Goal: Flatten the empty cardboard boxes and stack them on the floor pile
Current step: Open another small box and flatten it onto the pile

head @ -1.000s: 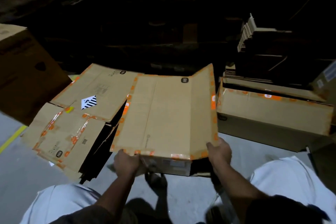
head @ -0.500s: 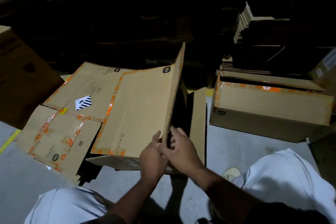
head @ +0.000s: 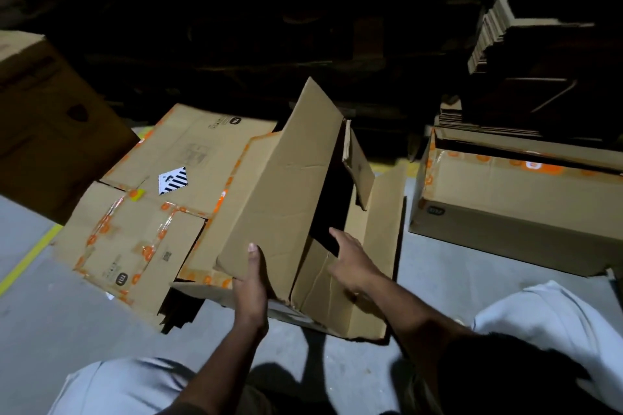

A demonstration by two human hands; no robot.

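A brown cardboard box [head: 283, 199] with orange tape lies half collapsed on the grey floor in front of me, one long panel raised and the flaps splayed to the right. My left hand [head: 251, 283] grips the near edge of the raised panel, thumb on top. My right hand [head: 350, 259] hovers with spread fingers over the box's dark opening, holding nothing. To the left, the floor pile of flattened boxes [head: 148, 212] lies spread out, partly under the box.
An open taped box [head: 515, 212] stands at the right, with stacked flat cardboard [head: 499, 37] behind it. A large dark box [head: 43, 131] sits at the far left. A yellow floor line [head: 27, 259] runs along the left. My knees in white fill the bottom.
The box's lid panel has swung up and over to the left, and the box has opened. My hands, together at its edge before, have parted; my right hand has let go.
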